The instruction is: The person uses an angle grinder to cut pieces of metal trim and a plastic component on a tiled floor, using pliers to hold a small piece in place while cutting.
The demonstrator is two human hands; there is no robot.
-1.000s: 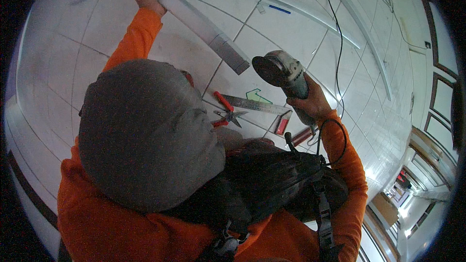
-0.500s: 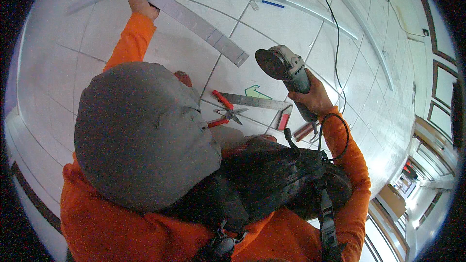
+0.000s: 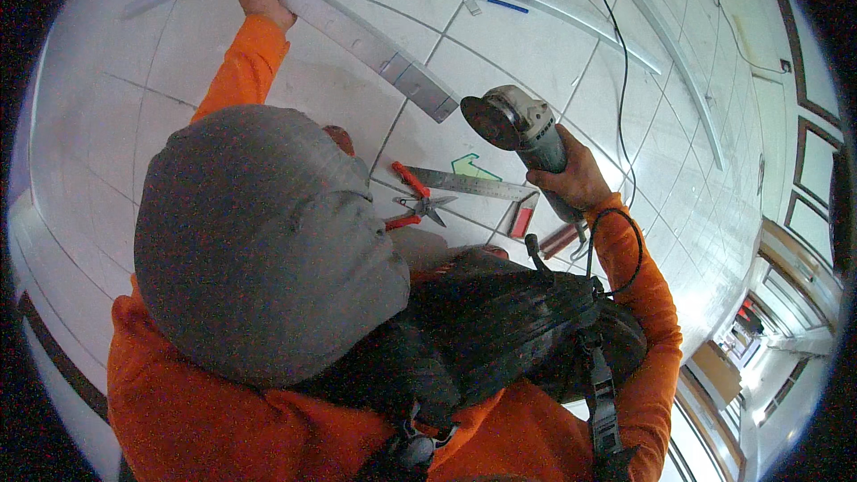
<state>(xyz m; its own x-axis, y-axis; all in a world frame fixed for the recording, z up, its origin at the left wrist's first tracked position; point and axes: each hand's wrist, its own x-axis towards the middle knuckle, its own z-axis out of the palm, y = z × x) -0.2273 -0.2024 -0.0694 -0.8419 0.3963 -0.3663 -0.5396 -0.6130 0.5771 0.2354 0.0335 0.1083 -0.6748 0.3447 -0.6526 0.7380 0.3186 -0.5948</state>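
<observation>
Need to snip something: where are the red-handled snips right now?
In the head view, the red-handled snips lie on the tiled floor, centre, beside the metal ruler, below the angle grinder.

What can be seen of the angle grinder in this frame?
The angle grinder has a light grey metal-looking head, a dark round disc on its left end and a dark body. It is held off the tiled floor, tilted, disc end up and left. The right hand grips its body; nothing else touches it. A black cord loops from its rear by the orange sleeve. Whether the disc is spinning cannot be told.
</observation>
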